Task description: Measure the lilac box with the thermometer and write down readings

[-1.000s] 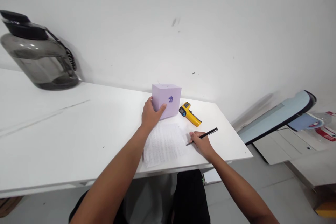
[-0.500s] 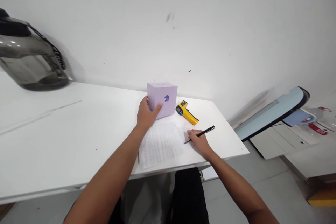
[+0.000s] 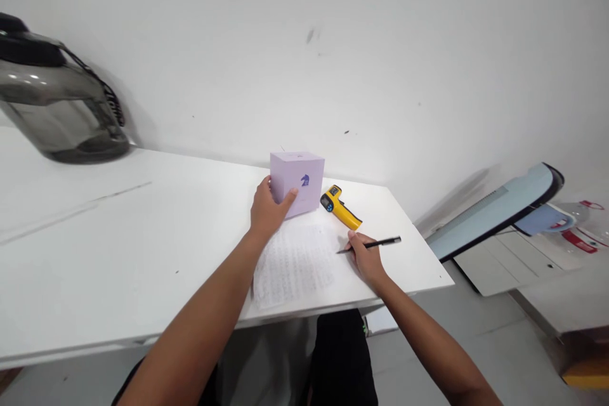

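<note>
A lilac cardboard box (image 3: 297, 184) with a dark horse-head mark stands upright near the back of the white table (image 3: 118, 254). My left hand (image 3: 269, 209) grips its left side, thumb across the front face and the other fingers partly hidden behind. In my right hand (image 3: 367, 258) is a black pen (image 3: 385, 242), its tip pointing left at the right side of a sheet of paper (image 3: 292, 269) filled with handwritten lines. Between the box and my right hand lies a yellow infrared thermometer gun (image 3: 343, 208).
A large smoky water jug (image 3: 61, 114) with a black lid stands at the far left. A white wall (image 3: 266, 51) runs behind the table. Beyond the table's right edge are a tilted pale-blue panel (image 3: 499, 209) and a clear bottle with a red label (image 3: 583, 238).
My right hand has moved slightly up the sheet, and the pen now lies flatter. My left hand still grips the box. The whole view has shifted a little.
</note>
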The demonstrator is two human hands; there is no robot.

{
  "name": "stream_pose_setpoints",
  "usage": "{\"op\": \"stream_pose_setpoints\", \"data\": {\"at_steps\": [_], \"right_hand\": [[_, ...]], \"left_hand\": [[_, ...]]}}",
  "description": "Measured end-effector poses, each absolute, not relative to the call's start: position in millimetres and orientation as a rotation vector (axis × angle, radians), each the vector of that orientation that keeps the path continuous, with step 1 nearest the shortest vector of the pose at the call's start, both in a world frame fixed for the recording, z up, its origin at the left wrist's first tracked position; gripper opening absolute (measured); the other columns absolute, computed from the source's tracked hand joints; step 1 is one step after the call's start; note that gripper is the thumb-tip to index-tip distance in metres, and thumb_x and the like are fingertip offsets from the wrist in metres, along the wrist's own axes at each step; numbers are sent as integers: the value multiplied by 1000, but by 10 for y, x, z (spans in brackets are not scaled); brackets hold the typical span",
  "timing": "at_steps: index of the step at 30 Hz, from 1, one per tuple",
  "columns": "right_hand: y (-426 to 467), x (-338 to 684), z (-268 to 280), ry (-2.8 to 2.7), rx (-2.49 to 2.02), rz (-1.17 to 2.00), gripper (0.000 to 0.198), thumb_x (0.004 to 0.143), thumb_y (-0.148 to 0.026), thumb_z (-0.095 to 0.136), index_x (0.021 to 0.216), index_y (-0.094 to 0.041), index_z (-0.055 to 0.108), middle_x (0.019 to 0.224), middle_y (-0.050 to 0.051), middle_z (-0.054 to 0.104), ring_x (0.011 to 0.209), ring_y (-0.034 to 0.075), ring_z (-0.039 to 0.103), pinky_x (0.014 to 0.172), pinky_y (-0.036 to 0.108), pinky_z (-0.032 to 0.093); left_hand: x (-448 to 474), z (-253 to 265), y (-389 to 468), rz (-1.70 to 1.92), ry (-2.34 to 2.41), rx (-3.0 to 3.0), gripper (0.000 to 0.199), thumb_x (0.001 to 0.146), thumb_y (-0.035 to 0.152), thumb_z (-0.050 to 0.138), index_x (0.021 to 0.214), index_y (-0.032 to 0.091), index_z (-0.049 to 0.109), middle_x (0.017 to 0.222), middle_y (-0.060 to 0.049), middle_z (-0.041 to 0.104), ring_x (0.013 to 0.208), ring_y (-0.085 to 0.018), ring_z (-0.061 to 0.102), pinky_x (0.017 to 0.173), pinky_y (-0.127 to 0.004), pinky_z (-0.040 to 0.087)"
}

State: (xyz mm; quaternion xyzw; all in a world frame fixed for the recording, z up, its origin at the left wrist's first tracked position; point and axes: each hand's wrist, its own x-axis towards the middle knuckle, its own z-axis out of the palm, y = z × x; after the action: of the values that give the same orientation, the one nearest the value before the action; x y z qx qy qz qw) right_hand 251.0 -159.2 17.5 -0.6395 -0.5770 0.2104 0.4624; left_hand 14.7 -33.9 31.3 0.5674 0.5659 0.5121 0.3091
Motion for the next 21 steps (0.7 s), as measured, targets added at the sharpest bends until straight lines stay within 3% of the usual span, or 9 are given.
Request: {"op": "stream_pose_setpoints", "data": {"at_steps": [3,6,10,13,15,17,21], "right_hand": [[-1388,2445,176,-1785,-1575,140,37,98,-45,48,87,-19,72,86,7,69,81,21,63,74,32,49],[-1123,2294,240,-2252,-1528,-40,22,93,-23,54,105,-22,73,102,7,68,81,19,61,72,30,47],[-829,2153,472,-2620,-1634,-108,47,87,-2,47,120,-26,70,114,9,65,82,17,61,74,29,43],[-714,2209,644,-2367,-1926,-111,36,93,-20,55,127,-24,66,125,13,61,108,25,61,87,36,43],[-686,2291,679,-2136,-2167,-22,52,88,-38,66,135,-20,58,130,17,60,120,32,57,94,42,41],[-682,2373,647,-1990,-2311,132,68,82,-49,70,139,-16,52,129,19,60,123,36,55,97,46,39],[-704,2499,566,-1805,-2336,428,51,86,-53,63,120,-16,61,121,17,66,112,33,62,89,41,42]], "left_hand": [[150,279,-325,1368,1498,1515,84,79,64,67,146,20,41,148,-18,53,134,-34,53,109,-52,44],[144,245,-314,1371,1509,1502,84,81,64,65,147,18,40,147,-19,53,131,-33,55,108,-51,45],[125,217,-305,1376,1499,1496,82,83,63,63,147,18,40,147,-19,52,133,-32,53,109,-50,44],[109,202,-297,1377,1486,1468,81,82,62,65,146,19,40,147,-18,52,131,-32,54,108,-50,45],[96,189,-290,1378,1476,1448,81,82,63,65,146,20,40,147,-17,52,131,-32,54,107,-49,46],[79,177,-281,1364,1470,1433,81,83,66,63,146,20,39,147,-16,52,131,-31,54,106,-48,46],[51,154,-265,1356,1452,1440,83,83,66,63,147,20,38,146,-16,52,130,-30,54,102,-44,49]]}}
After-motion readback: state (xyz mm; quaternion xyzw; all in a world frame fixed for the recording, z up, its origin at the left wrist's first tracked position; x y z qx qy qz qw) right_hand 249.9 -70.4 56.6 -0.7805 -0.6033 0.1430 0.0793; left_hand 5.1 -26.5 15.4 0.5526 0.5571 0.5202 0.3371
